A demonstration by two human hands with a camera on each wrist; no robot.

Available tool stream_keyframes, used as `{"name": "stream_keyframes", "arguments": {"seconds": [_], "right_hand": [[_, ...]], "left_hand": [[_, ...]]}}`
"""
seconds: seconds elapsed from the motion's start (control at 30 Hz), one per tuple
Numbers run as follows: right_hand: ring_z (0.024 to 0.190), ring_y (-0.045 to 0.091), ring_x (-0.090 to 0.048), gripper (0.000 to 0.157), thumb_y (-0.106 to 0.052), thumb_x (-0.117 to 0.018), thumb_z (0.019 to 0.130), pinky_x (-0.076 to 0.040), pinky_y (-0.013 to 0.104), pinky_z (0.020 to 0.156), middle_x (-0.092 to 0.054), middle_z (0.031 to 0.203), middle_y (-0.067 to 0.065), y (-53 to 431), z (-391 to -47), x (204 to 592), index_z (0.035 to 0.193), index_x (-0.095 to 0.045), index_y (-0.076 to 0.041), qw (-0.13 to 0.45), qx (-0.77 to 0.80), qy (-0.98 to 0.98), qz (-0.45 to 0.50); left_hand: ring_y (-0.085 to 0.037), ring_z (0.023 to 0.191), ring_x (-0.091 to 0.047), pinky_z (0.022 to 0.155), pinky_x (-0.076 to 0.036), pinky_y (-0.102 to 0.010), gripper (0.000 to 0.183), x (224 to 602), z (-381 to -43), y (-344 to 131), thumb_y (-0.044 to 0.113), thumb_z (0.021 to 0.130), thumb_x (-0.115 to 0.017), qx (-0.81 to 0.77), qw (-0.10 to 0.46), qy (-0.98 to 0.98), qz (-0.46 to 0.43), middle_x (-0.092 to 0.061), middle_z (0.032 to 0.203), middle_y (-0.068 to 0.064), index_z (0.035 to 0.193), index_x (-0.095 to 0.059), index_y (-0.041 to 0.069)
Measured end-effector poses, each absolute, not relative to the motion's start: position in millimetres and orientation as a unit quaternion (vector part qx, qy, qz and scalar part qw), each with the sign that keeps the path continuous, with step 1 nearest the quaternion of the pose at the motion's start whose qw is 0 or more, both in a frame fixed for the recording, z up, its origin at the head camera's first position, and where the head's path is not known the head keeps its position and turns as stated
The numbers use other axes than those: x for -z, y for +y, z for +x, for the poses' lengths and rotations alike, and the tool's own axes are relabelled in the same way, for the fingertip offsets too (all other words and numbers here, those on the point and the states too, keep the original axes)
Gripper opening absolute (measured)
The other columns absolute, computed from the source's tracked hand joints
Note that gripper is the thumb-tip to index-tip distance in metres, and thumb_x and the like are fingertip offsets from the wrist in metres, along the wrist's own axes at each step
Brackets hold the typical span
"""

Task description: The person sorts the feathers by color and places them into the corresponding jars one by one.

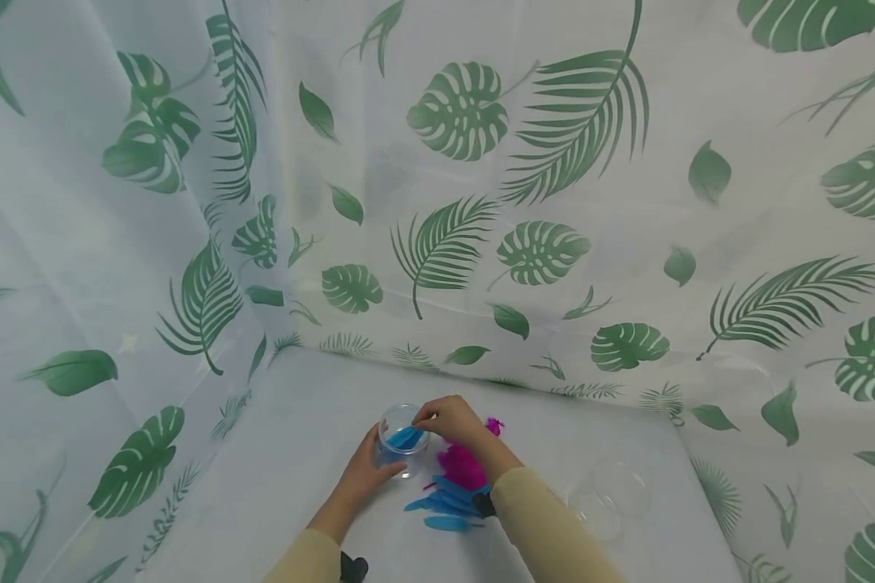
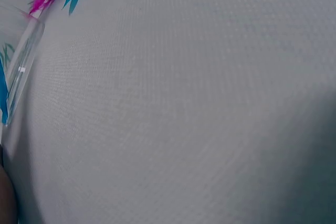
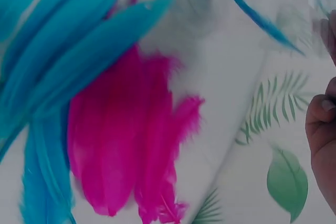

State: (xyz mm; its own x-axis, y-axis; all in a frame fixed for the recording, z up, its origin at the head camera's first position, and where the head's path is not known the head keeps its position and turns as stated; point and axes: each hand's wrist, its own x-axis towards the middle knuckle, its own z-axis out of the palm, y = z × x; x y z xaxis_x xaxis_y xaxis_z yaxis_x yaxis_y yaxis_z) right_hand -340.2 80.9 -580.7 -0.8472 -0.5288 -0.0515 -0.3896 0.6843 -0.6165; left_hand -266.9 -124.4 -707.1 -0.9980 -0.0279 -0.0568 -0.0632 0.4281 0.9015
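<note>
My left hand [image 1: 364, 474] grips a clear jar [image 1: 403, 463] from the left side, its thumb across the front. Inside the jar lies blue feather material [image 1: 404, 439]. At the jar's mouth my right hand [image 1: 454, 421] pinches a blue feather, whose end is hidden by the fingers. In the right wrist view a blue feather [image 3: 257, 17] shows through the clear wall, close to the right hand [image 3: 323, 129]. Only the jar's edge [image 2: 23, 72] shows in the left wrist view.
Right of the jar, magenta feathers [image 1: 461, 467] lie beyond a spread of blue feathers [image 1: 445, 504], partly beneath the right forearm. Round clear pieces [image 1: 622, 489] rest farther right on the white table [image 1: 248, 502]. Leaf-printed sheets [image 1: 437, 186] rise behind and at the sides.
</note>
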Motion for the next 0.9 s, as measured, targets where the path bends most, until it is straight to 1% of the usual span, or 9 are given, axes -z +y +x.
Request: {"name": "stream_keyframes", "arguments": {"seconds": [0.13,0.23,0.3,0.5,0.57,0.63,0.77,0.83,0.9], "right_hand": [[0.094,0.007,-0.068,0.007,-0.027,-0.073,0.09,-0.057,0.03,0.084,-0.075,0.091,-0.015,73.2,-332.2,583.7,0.093,-0.079,-0.027,0.109,0.278,0.915,-0.273],[0.101,0.012,-0.069,0.011,-0.029,-0.072,0.09,-0.057,0.034,0.09,-0.076,0.098,-0.013,74.0,-326.6,580.7,0.098,-0.079,-0.026,0.095,0.263,0.918,-0.28],[0.101,0.014,-0.069,0.015,-0.032,-0.07,0.092,-0.057,0.035,0.09,-0.076,0.104,-0.011,78.2,-323.0,576.1,0.103,-0.078,-0.027,0.078,0.258,0.922,-0.277],[0.096,0.016,-0.068,0.021,-0.041,-0.064,0.094,-0.058,0.037,0.082,-0.075,0.108,-0.008,120.6,-305.0,577.6,0.106,-0.076,-0.028,0.004,0.309,0.929,-0.202],[0.096,0.016,-0.068,0.022,-0.043,-0.064,0.094,-0.058,0.037,0.081,-0.074,0.105,-0.009,144.0,-296.7,587.4,0.105,-0.076,-0.029,-0.008,0.327,0.93,-0.164],[0.094,0.014,-0.066,0.021,-0.042,-0.066,0.093,-0.057,0.034,0.079,-0.073,0.105,-0.009,167.8,-286.9,600.3,0.106,-0.075,-0.029,-0.007,0.339,0.933,-0.12],[0.082,0.009,-0.057,0.021,-0.033,-0.07,0.091,-0.049,0.025,0.065,-0.072,0.106,-0.007,208.9,-267.2,630.6,0.11,-0.073,-0.026,-0.012,0.335,0.941,-0.045],[0.078,0.009,-0.053,0.024,-0.03,-0.073,0.089,-0.044,0.023,0.061,-0.071,0.107,-0.005,222.1,-257.1,644.9,0.112,-0.072,-0.025,-0.005,0.332,0.943,-0.019],[0.078,0.009,-0.053,0.028,-0.031,-0.074,0.087,-0.044,0.024,0.061,-0.071,0.108,-0.003,229.9,-246.7,658.9,0.114,-0.071,-0.024,0.014,0.329,0.944,-0.011]], "left_hand": [[-0.042,0.145,-0.032,0.115,-0.028,-0.064,0.103,704.8,-266.9,-122.4,0.05,0.073,-0.083,-0.534,0.011,0.845,-0.023,-0.036,0.158,-0.015,0.155,-0.03,0.017],[-0.043,0.145,-0.033,0.115,-0.029,-0.063,0.104,705.4,-266.9,-121.6,0.052,0.072,-0.083,-0.532,0.01,0.846,-0.019,-0.037,0.158,-0.016,0.154,-0.03,0.017],[-0.043,0.144,-0.035,0.114,-0.031,-0.063,0.104,705.8,-266.8,-122.1,0.053,0.072,-0.083,-0.526,0.009,0.85,-0.016,-0.038,0.157,-0.016,0.154,-0.03,0.016],[-0.044,0.142,-0.036,0.113,-0.032,-0.063,0.103,705.3,-265.0,-123.9,0.05,0.072,-0.084,-0.523,0.002,0.852,-0.02,-0.04,0.155,-0.019,0.153,-0.033,0.012],[-0.042,0.144,-0.035,0.114,-0.031,-0.062,0.103,704.7,-264.8,-123.5,0.051,0.072,-0.084,-0.523,0.007,0.852,-0.028,-0.039,0.156,-0.016,0.153,-0.032,0.015],[-0.043,0.144,-0.034,0.114,-0.031,-0.063,0.103,704.4,-264.5,-123.6,0.052,0.072,-0.083,-0.523,0.009,0.852,-0.033,-0.039,0.156,-0.016,0.153,-0.031,0.015],[-0.043,0.145,-0.033,0.114,-0.03,-0.064,0.104,705.1,-264.5,-123.9,0.053,0.073,-0.082,-0.524,0.011,0.851,-0.035,-0.038,0.157,-0.016,0.154,-0.03,0.015],[-0.043,0.145,-0.032,0.114,-0.029,-0.064,0.104,705.8,-264.6,-123.0,0.053,0.073,-0.082,-0.525,0.012,0.85,-0.036,-0.037,0.157,-0.016,0.154,-0.03,0.015],[-0.043,0.145,-0.032,0.114,-0.029,-0.064,0.103,707.2,-264.7,-121.6,0.052,0.073,-0.082,-0.523,0.013,0.851,-0.039,-0.037,0.157,-0.016,0.154,-0.03,0.016]]}}
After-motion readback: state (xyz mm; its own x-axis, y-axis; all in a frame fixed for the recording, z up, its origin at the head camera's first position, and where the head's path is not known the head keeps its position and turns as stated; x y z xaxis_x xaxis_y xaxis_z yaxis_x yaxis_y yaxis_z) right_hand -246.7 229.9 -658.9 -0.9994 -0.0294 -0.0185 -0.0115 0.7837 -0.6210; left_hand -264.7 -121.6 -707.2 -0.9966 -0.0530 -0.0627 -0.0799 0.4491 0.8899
